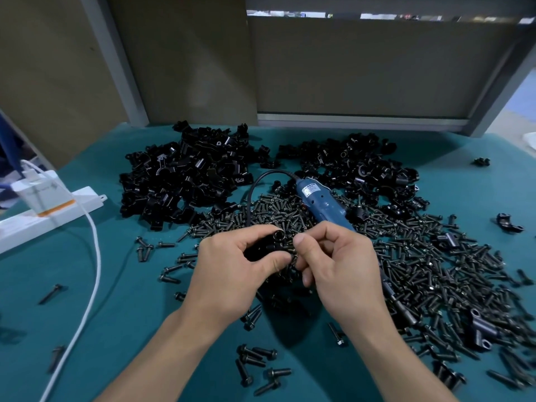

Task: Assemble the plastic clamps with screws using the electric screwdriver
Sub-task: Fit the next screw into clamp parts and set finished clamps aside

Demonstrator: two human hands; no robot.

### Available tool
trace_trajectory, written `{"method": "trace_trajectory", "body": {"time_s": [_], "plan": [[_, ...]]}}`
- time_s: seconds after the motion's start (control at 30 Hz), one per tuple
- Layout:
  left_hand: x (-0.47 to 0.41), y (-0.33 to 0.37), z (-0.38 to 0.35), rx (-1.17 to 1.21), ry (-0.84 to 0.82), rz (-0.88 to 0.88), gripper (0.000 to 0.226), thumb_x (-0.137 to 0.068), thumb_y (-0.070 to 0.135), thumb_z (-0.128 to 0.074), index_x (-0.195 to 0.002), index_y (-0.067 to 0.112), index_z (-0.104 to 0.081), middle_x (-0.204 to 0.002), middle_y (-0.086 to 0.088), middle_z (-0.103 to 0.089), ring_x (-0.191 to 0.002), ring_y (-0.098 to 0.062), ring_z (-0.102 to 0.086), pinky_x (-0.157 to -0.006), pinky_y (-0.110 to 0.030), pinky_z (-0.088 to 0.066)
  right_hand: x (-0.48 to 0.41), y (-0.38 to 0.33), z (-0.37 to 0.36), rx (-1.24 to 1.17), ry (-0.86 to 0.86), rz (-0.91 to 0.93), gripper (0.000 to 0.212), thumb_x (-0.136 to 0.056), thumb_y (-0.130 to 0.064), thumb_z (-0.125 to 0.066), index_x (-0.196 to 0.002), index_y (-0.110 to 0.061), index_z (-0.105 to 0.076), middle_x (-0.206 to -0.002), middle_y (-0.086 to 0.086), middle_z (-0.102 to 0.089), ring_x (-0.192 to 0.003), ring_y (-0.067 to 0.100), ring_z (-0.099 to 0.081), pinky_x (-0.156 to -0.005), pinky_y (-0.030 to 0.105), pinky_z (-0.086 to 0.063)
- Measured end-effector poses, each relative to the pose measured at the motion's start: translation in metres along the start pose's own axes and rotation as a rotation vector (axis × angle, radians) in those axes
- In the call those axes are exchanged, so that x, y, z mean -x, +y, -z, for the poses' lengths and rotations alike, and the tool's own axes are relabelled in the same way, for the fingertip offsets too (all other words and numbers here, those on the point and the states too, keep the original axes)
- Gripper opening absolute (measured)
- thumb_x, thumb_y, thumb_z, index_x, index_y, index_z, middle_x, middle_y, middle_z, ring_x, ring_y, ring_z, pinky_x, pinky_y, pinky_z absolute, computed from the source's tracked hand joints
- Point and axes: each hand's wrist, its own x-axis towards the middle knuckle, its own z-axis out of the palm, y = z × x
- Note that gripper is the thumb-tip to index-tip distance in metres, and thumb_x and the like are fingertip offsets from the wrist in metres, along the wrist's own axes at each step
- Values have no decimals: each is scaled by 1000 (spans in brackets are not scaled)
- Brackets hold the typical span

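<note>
Plastic clamp (277,241), black with a round eyelet facing up, is held just above the table (130,300) at the centre of the view, between both hands.

Left hand (237,268): forearm enters from 7 o'clock, back of the hand up. Fingers are curled round the clamp body, with the thumb pressed against its near side.

Right hand (336,268): forearm enters from 5 o'clock. Thumb and index finger pinch the right end of the clamp, and the other fingers are curled under the palm. Whether a screw sits between the fingertips cannot be told.

Electric screwdriver (322,203), blue, lies unheld on the screws (435,256) at 12 o'clock from the hands, just beyond the right knuckles. Its black cord (255,187) loops toward 11 o'clock.

Screws are spread in a wide layer from under the hands out to 3 and 4 o'clock, with strays at 6 and 9 o'clock.

Loose clamps form two heaps: the left heap (185,175) at 11 o'clock and the right heap (362,172) at 1 o'clock.

A white power strip (43,210) lies at 9 o'clock, with a white cable (92,256) running toward 7 o'clock.
</note>
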Motion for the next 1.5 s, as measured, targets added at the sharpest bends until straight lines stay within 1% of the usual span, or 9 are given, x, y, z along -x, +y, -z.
{"method": "trace_trajectory", "body": {"time_s": [0.43,0.57,0.77,0.9,1.07,1.27,1.33,1.4,1.5], "plan": [[2,6,1,42,-49,-46,38,-79,26,-91,-103,52,-78,-89,31,-75,-82,9,-71,-68,-3,-49,-5,0,-2,-345,-128,-221,39,-100,-18,-65,-62,-25,-64,-59,4,-62,-42,11,-49,-40,21,-36],[-3,9,2,109,-145,-29,40,-84,22,-87,-98,58,-76,-84,21,-78,-65,8,-67,-59,-6,-47,-5,0,-1,-327,-128,-171,35,-99,-18,-67,-65,-25,-66,-59,4,-62,-43,12,-51,-40,22,-37],[-4,6,0,204,-177,-21,34,-77,27,-85,-99,53,-79,-91,15,-80,-86,-4,-76,-76,-17,-58,-5,2,2,-288,-113,-83,28,-97,-14,-71,-70,-20,-70,-60,8,-66,-44,16,-56,-39,22,-39],[-1,5,-1,138,-81,-72,40,-74,27,-88,-93,60,-76,-86,23,-78,-80,0,-74,-70,-12,-56,-5,5,3,-219,-86,-5,19,-92,-15,-76,-73,-19,-73,-59,10,-67,-45,16,-58,-40,22,-42],[1,6,-4,141,-122,-77,22,-74,43,-85,-93,53,-78,-85,18,-78,-79,-10,-76,-68,-31,-62,-4,5,2,-148,-91,70,16,-89,-19,-79,-73,-21,-75,-61,11,-67,-48,7,-53,-49,20,-45],[2,9,-2,75,-108,-115,15,-82,47,-80,-94,55,-76,-83,24,-77,-77,-4,-75,-65,-21,-60,-2,4,-1,-27,-52,83,16,-91,-29,-78,-75,-30,-75,-57,0,-67,-46,8,-54,-48,20,-45],[1,8,0,62,-84,-113,26,-84,39,-83,-92,61,-74,-83,30,-75,-77,2,-74,-63,-13,-57,-2,4,0,-9,-94,94,13,-93,-24,-75,-84,-33,-76,-60,-3,-68,-51,6,-59,-51,17,-46],[-1,6,1,25,-48,-97,54,-82,25,-88,-86,74,-66,-83,40,-71,-80,14,-70,-65,-2,-50,-4,6,1,-7,-138,79,25,-92,-13,-71,-91,-38,-76,-65,-5,-71,-55,7,-64,-54,17,-48],[-1,1,0,-30,-52,-56,63,-78,18,-91,-85,75,-65,-84,38,-72,-80,12,-70,-65,-3,-50,-6,10,1,31,-148,74,30,-95,-12,-70,-92,-41,-74,-61,-2,-69,-50,5,-58,-52,18,-46]]}}
